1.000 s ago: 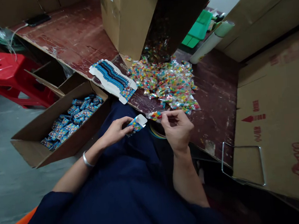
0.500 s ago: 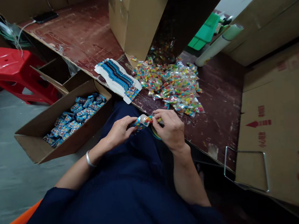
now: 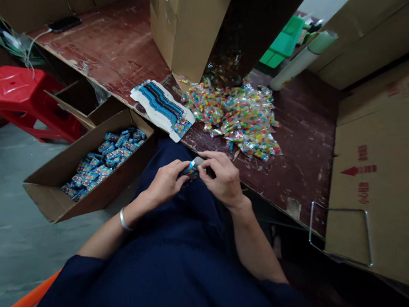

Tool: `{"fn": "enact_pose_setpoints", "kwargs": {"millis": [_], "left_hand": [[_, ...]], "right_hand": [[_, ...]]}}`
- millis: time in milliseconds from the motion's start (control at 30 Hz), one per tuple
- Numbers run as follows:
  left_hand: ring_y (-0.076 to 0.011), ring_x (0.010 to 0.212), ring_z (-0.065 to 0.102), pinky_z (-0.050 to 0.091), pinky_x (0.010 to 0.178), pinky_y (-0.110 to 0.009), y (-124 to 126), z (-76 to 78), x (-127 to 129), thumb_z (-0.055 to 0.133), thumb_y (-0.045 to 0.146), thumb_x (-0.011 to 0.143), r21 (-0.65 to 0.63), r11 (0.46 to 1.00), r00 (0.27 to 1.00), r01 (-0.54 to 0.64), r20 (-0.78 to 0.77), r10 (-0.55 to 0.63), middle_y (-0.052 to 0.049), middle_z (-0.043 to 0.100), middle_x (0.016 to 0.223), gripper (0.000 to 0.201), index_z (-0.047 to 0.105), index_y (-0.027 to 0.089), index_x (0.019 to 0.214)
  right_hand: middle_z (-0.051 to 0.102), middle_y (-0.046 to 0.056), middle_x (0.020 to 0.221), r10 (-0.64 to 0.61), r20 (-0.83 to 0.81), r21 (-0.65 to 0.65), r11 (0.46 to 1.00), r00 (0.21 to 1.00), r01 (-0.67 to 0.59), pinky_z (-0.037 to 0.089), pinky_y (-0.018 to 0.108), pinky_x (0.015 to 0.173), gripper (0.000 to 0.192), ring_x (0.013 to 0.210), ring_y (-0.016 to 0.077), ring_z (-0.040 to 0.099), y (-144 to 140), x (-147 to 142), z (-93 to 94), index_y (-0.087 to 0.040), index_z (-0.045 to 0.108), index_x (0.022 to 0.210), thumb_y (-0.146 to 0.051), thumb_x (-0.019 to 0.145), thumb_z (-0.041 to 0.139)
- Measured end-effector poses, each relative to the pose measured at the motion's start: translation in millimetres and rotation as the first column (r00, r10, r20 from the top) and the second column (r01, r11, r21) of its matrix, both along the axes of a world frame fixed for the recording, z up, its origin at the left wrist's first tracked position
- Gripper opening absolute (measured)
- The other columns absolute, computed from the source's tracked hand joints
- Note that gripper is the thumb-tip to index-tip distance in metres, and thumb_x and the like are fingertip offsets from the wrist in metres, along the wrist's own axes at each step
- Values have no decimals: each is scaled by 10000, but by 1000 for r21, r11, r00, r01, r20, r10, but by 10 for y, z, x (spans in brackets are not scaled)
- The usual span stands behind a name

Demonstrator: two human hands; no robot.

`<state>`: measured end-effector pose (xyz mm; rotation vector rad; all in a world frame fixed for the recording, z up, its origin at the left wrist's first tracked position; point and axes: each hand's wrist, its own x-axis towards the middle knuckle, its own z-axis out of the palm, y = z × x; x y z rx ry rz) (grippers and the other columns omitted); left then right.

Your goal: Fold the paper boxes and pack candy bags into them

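- The desk (image 3: 117, 51) I look down on is worn, dark red wood, and I sit at its near edge with the work in my lap, so the supplies on top are close at hand.
- A tall cardboard carton (image 3: 182, 26) stands on the desk, and more big cartons (image 3: 380, 157) lean along my right side.
- On the floor to my left an open cardboard box (image 3: 85, 183) holds a layer of finished blue packets (image 3: 108, 157); it sits low and beside my knee, I judge so that a done piece can simply be dropped in.
- A red plastic stool (image 3: 20, 98) stands beyond that box.
- A heap of clear candy sachets (image 3: 237, 115) with bright sweets inside spreads out from the foot of the tall carton, just ahead of my hands.
- A stack of flat, unfolded blue box blanks (image 3: 163, 109) lies at the desk edge, just left of the heap.
- My left hand (image 3: 166, 180) pinches a small printed carton (image 3: 191, 169) from its left, holding it steady above my lap.
- My right hand (image 3: 221, 180) meets it from the right, fingertips pressed on the white end flap; its grip looks closed on the flap, though the fingers hide whether anything is inside.
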<state>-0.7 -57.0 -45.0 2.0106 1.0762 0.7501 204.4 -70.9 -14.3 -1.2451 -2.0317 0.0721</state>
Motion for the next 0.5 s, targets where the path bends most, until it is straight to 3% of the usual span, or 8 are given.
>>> {"fn": "enact_pose_setpoints", "kwargs": {"millis": [100,167,233,300,367,500], "left_hand": [[-202,902,695,566,852,-325,-8,-17,36,688,130,881,-88,996,982,-15,188,32,-58,710,979,327,706,188,1202],[-193,899,718,587,851,-319,-14,-10,61,711,167,881,-206,978,928,-20,360,95,-59,717,1019,455,639,198,1329],[-179,854,738,608,811,-301,-21,8,79,747,209,868,-324,946,851,-10,495,178,-49,715,1021,623,527,217,1452],[-170,821,746,618,782,-286,-31,21,88,783,248,850,-394,919,792,12,564,232,-37,715,1003,665,505,225,1453],[-171,837,748,620,789,-282,-43,21,90,798,275,843,-422,906,773,39,588,240,-43,720,1012,558,584,210,1354],[-162,860,734,614,824,-286,-57,7,93,796,285,844,-455,885,795,96,570,207,-60,709,1062,383,677,180,1192]], "right_hand": [[747,107,1299,55,-179,-121,990,982,-77,539,500,1086,140,1219,272,693,-21,-46,-53,-235,702,893,-240,1001,612],[721,99,1360,15,-336,-209,974,942,-90,533,498,1103,146,1255,274,686,-52,-75,-109,-242,736,975,-298,1016,608],[743,88,1312,-58,-531,-271,957,845,-105,590,452,1026,175,1174,261,731,-95,-120,-183,-261,730,1127,-349,995,656],[781,67,1194,-133,-677,-305,946,724,-111,636,399,915,305,1036,241,774,-137,-179,-260,-274,698,1223,-386,942,734],[798,46,1063,-194,-725,-331,940,661,-87,645,369,846,313,924,226,781,-160,-235,-319,-264,714,1168,-411,899,782],[768,45,970,-222,-714,-314,949,664,-20,621,345,805,215,885,211,752,-133,-281,-342,-226,721,865,-433,898,769]]}}
